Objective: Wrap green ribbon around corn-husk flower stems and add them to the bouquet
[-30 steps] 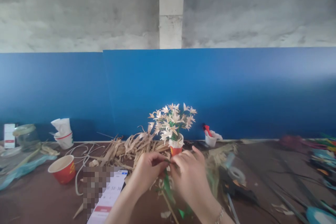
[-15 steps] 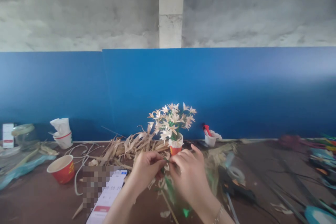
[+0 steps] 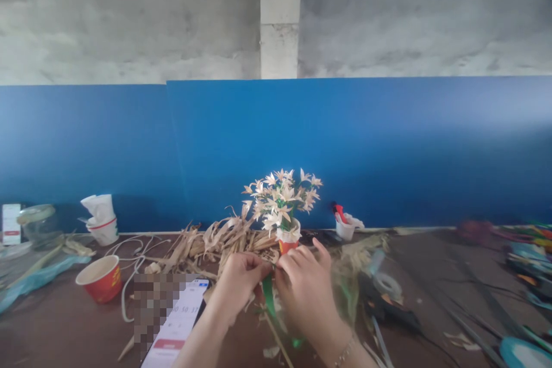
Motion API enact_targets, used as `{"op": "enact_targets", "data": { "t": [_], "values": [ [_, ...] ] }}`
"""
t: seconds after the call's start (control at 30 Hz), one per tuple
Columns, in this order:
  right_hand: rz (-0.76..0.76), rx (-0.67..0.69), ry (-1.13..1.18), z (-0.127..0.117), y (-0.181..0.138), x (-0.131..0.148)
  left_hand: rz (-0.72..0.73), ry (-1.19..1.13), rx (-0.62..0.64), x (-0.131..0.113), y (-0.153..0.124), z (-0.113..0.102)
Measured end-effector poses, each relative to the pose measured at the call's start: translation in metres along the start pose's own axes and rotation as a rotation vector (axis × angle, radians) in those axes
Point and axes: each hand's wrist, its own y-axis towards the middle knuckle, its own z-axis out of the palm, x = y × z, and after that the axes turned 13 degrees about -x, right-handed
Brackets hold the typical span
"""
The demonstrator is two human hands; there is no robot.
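The left hand (image 3: 244,273) pinches thumb against forefinger, apparently on the top of a green strip (image 3: 268,296) that hangs just below the fingertips; the right hand (image 3: 306,282) meets it nearly tip to tip, its fingers curled and little finger lifted, perhaps to keep it out of the way. I cannot tell what the right fingers grip, since the hand hides its own thumb. Such a close pinch suits something thin and limp — it gives control over a small spot. Behind the hands stand the pale flowers (image 3: 282,195) in a red cup (image 3: 288,246), likely upright there to keep the blooms off the table (image 3: 56,336). Dried husks (image 3: 233,238) lie beside that cup, within easy reach, and a phone (image 3: 179,316) rests near the left forearm — its screen readable at a glance.
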Motion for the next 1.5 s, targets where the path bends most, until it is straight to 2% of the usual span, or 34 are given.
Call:
{"op": "enact_targets", "data": {
  "t": [0.1, 0.2, 0.3, 0.37, 0.53, 0.63, 0.67, 0.73, 0.87, 0.97, 1.13, 1.23, 1.5],
  "values": [
    [0.0, -0.016, 0.006, 0.001, 0.001, -0.002, -0.023, -0.049, 0.029, 0.007, 0.005, 0.003],
    [0.044, -0.011, 0.064, -0.005, 0.006, -0.004, 0.078, -0.078, 0.016, 0.006, 0.006, 0.002],
    [0.15, 0.083, 0.206, -0.014, 0.014, -0.006, 0.156, -0.064, 0.041, -0.001, 0.003, -0.003],
    [0.306, 0.211, 0.362, -0.018, 0.018, -0.009, 0.153, -0.071, 0.069, -0.007, 0.0, -0.006],
    [0.855, 0.594, 0.856, -0.018, 0.017, -0.019, 0.126, -0.093, 0.164, -0.015, -0.007, -0.011],
    [0.961, 0.735, 1.014, -0.015, 0.016, -0.023, 0.118, -0.098, 0.212, -0.016, -0.01, -0.011],
    [0.947, 0.745, 0.988, -0.015, 0.016, -0.023, 0.118, -0.091, 0.211, -0.016, -0.01, -0.01],
    [0.84, 0.67, 0.828, -0.017, 0.017, -0.019, 0.131, -0.057, 0.17, -0.014, -0.009, -0.007],
    [0.393, 0.271, 0.313, -0.019, 0.015, -0.006, 0.173, -0.004, 0.034, -0.007, -0.004, 0.001],
    [0.179, 0.087, 0.085, -0.014, 0.01, 0.0, 0.16, -0.011, 0.0, -0.003, -0.001, 0.004],
    [0.049, -0.031, 0.065, -0.005, 0.005, -0.002, -0.014, -0.104, 0.08, -0.001, 0.004, 0.001],
    [0.014, -0.065, 0.062, -0.004, 0.005, -0.003, -0.062, -0.167, 0.12, 0.0, 0.007, -0.001],
    [0.03, -0.111, 0.055, 0.0, 0.003, -0.003, -0.145, -0.197, 0.018, 0.0, 0.004, 0.004]
  ]
}}
